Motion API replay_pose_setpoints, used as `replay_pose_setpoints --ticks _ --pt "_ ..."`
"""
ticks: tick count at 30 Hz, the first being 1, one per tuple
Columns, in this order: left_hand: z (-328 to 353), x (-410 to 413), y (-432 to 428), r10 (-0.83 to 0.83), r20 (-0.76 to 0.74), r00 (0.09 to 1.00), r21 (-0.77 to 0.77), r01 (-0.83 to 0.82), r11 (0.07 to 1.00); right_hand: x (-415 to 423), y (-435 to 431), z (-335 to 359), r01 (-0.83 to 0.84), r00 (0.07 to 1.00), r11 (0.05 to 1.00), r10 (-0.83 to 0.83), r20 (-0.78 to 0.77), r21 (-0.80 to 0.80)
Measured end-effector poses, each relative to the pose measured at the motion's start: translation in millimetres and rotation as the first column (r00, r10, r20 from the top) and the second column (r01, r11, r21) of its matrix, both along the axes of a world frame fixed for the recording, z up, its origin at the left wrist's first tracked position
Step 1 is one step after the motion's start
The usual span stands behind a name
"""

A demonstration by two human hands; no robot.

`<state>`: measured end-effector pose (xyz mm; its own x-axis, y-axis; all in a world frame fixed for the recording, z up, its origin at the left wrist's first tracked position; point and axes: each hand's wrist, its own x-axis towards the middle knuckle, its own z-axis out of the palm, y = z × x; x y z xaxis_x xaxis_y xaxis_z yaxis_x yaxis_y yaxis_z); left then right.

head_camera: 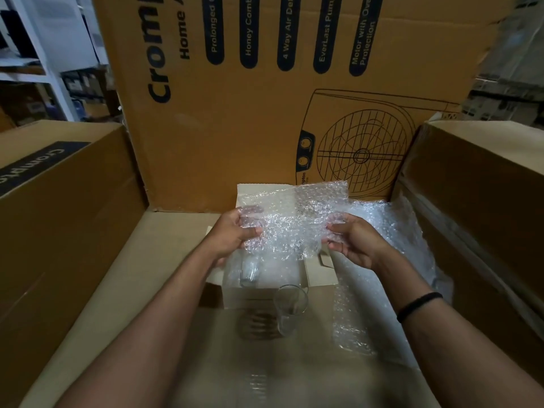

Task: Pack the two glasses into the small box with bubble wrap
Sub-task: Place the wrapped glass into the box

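First, printed carton: stands upright behind the work area; its top is cut off by the frame.
Cardboard surface: flat and firm enough, by the look of it, to stand glassware on.
Loose bubble wrap: lies along the right side, crumpled; its far end is hidden against the side carton.
Held bubble wrap sheet: raised over the small box, stretched between both hands. Judged very light, soft and limp, so it is best held by its side edges, as here.
Small box: open, just beyond the standing glass. Light card that may slide if pushed. The sheet covers most of the interior.
Left hand: pinches the sheet's left edge, thumb on the near face; the fingers show dimly through the wrap.
Right hand: pinches the right edge likewise.
Standing glass: upright and unwrapped on the cardboard, just in front of the box. Rigid, smooth, likely slippery and fragile, so grip round the wall, not by the rim.
Second glass: appears to sit inside the box at its left; the outline is blurred, and whether it is wrapped cannot be told.
Wristband: dark, on the right wrist.
Dark ribbed patch left of the standing glass's base: cannot be identified.
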<state>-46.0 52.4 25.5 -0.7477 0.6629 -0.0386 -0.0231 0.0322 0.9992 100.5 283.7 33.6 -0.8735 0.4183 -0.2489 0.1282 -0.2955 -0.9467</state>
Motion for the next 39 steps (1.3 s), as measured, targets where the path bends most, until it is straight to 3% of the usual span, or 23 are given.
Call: replay_pose_setpoints --ticks 3,7,12,18,24,28,33,35,39 --pt "1 4 1 0.054 -0.094 0.994 -0.089 -0.062 0.994 3 2 -5 -0.083 0.996 0.995 0.082 0.020 0.048" --pt "0 2 0 0.076 -0.136 0.988 -0.115 -0.092 0.989 6 9 -3 -0.137 0.987 0.960 0.112 0.115 0.246" --pt "0 0 1 0.070 -0.147 0.987 -0.111 -0.086 0.990 -2 12 5 -0.047 0.998 0.978 0.038 0.048 0.205" --pt "-6 -9 -2 0.144 0.059 0.988 0.025 -0.145 0.989 -6 8 4 0.054 0.998 0.949 -0.047 -0.029 0.309" --pt "-7 -10 -1 0.369 0.012 0.929 0.130 -0.367 0.921 -10 7 -1 -0.004 0.993 0.907 0.052 -0.103 0.421" --pt "0 -7 0 0.249 -0.123 0.961 0.097 -0.238 0.966 -11 6 5 -0.009 0.998 0.888 0.035 -0.048 0.461" --pt "3 -8 -6 0.124 -0.176 0.977 -0.042 -0.133 0.990 -8 13 12 -0.129 0.992 0.873 0.122 0.045 0.471" --pt "1 -8 -3 0.137 -0.328 0.935 -0.152 -0.195 0.969 -8 11 14 -0.146 0.989 0.774 0.095 0.115 0.616" --pt "-5 -7 3 0.193 -0.611 0.768 -0.207 -0.390 0.897 -12 3 14 -0.195 0.976 0.319 -0.029 0.216 0.927"
